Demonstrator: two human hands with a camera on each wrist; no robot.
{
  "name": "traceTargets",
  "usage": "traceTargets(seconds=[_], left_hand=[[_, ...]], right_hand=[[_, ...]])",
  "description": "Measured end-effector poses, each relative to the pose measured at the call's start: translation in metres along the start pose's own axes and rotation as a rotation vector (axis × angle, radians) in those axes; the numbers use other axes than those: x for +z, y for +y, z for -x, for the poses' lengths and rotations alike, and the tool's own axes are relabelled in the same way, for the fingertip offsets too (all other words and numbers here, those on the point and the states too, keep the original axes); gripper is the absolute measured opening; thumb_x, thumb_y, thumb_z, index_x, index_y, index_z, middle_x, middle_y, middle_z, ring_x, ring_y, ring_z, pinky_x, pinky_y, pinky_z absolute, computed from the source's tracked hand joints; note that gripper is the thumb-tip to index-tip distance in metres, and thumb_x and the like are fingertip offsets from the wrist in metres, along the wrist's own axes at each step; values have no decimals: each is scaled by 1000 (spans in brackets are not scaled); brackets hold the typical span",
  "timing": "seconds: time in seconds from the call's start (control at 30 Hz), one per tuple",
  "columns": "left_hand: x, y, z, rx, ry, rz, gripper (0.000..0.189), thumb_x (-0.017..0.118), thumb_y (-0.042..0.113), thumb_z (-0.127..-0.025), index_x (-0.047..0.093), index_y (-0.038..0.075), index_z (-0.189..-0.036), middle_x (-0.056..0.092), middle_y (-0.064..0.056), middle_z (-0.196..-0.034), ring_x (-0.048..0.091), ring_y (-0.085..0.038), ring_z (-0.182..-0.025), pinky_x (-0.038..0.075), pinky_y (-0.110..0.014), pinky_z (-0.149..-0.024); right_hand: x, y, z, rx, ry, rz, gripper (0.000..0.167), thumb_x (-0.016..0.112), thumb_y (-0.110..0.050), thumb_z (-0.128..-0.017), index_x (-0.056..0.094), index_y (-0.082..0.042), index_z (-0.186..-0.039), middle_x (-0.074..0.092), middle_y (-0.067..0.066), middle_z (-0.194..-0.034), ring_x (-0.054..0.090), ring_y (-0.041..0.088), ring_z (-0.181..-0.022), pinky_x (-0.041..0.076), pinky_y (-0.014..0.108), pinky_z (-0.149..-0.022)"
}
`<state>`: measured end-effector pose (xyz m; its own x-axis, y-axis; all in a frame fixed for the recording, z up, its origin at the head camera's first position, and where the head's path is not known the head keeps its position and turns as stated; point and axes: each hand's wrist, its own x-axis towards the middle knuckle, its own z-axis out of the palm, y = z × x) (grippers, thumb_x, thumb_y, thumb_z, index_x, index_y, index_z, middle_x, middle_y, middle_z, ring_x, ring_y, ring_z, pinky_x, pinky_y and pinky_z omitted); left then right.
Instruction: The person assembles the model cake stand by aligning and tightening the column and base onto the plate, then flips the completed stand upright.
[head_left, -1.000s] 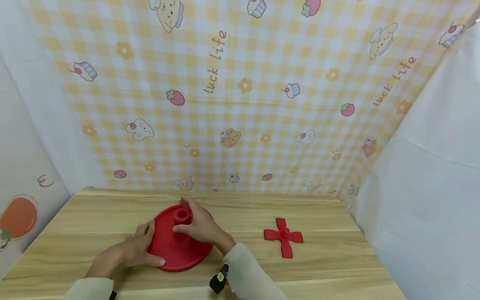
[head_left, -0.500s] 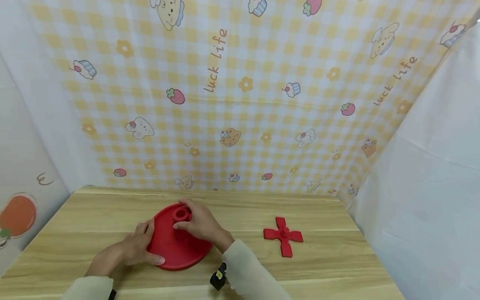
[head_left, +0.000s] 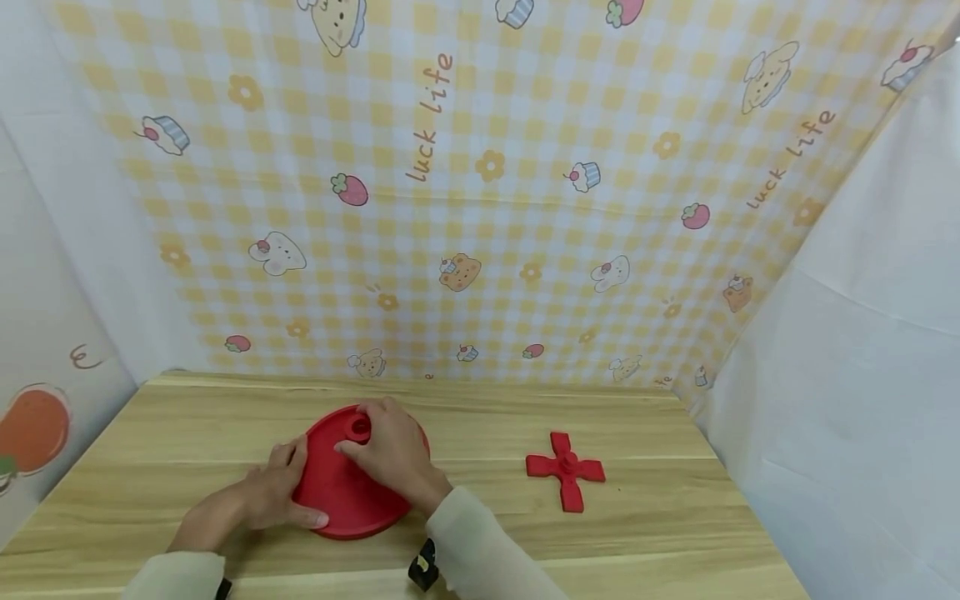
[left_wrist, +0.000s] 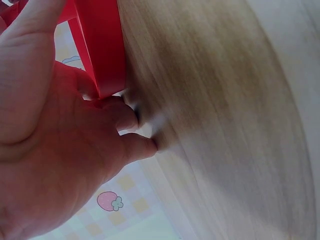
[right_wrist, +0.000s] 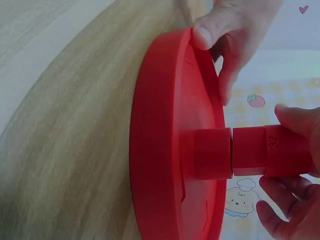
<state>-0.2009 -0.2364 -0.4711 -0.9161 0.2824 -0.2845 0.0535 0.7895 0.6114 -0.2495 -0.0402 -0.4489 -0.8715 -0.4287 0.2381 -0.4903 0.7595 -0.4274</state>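
A red round disc with a raised rim lies on the wooden table. From its middle rises a short hub, and a red cylinder marked 32 stands in line on top, a thin dark seam between them. My right hand holds the cylinder between thumb and fingers; its open top end faces up. At the disc's left side my left hand grips the rim, thumb over the near edge. In the left wrist view its outer fingertips reach down close to the tabletop.
A red cross-shaped piece with a small central knob lies flat to the right of the disc. A yellow checked cloth hangs behind the table, with white cloth at both sides.
My right hand has turned a little on the cylinder, its wrist and sleeve shifting left. The left hand keeps its grip on the disc, and the cross-shaped piece stays put.
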Motion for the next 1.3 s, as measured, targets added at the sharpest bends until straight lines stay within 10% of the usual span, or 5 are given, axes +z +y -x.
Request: traceTargets(seconds=[0.23, 0.5, 1.3], left_hand=[[0, 0, 0, -7, -1, -14, 130, 82, 49, -77, -1, -25, -145, 9, -44, -148, 14, -61, -134, 7, -82, -101], [-2, -1, 2, -11, -12, -5, 128, 81, 48, -79, -2, -24, -145, 6, -43, -149, 10, -60, -136, 6, -82, -101], [-2, 2, -1, -18, -19, -4, 130, 80, 51, -78, -2, -23, -146, 6, -43, -150, 7, -59, -137, 6, -82, -101]], right_hand=[[-6, 9, 0, 25, -134, -101, 75, 79, -53, -79, 53, -17, -139, 56, -5, -117, 54, 1, -95, 51, 14, -73], [-15, 29, -6, -52, -273, -554, 63, 75, -8, -89, 46, -18, -144, 61, -3, -132, 58, 6, -118, 49, 20, -95], [-11, 23, -6, 2, -146, -367, 46, 86, -22, -78, 64, -14, -118, 63, -9, -103, 58, 3, -92, 49, 13, -77]])
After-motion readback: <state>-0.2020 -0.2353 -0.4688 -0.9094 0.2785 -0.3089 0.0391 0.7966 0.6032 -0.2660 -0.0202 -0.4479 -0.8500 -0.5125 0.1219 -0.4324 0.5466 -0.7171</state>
